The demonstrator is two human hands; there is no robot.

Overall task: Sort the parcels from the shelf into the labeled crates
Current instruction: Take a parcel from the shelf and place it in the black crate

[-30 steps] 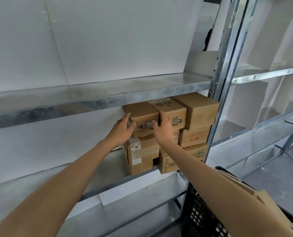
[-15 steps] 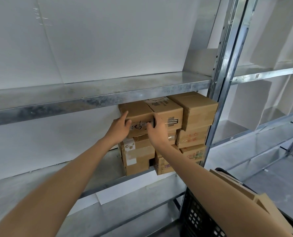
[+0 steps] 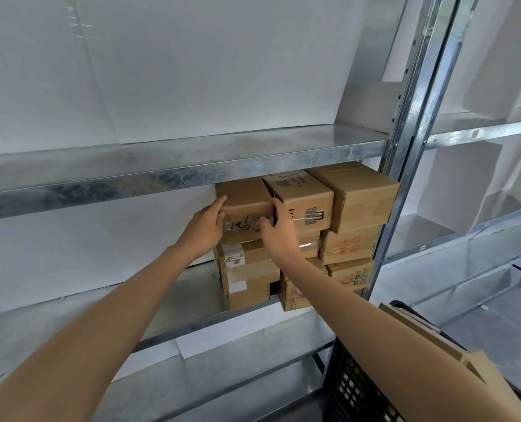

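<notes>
A stack of several brown cardboard parcels fills the right end of the middle metal shelf (image 3: pixel 174 287). The top-left parcel (image 3: pixel 244 199), with black handwriting on its taped front, sits between my two hands. My left hand (image 3: pixel 206 228) grips its left front edge, thumb on top. My right hand (image 3: pixel 279 229) grips its right front edge, fingers curled into the gap beside the barcode parcel (image 3: pixel 306 196). A larger plain parcel (image 3: pixel 359 193) sits at the top right.
A black perforated crate (image 3: pixel 353 391) holding a flat cardboard parcel (image 3: pixel 420 336) stands at the lower right, below my right forearm. A steel upright (image 3: pixel 405 141) bounds the stack on the right. The upper shelf edge (image 3: pixel 162 178) hangs just above the parcels.
Both hands have closed in from the front face onto the top-left parcel's two side edges and now grip it. The parcel looks slightly drawn forward.
</notes>
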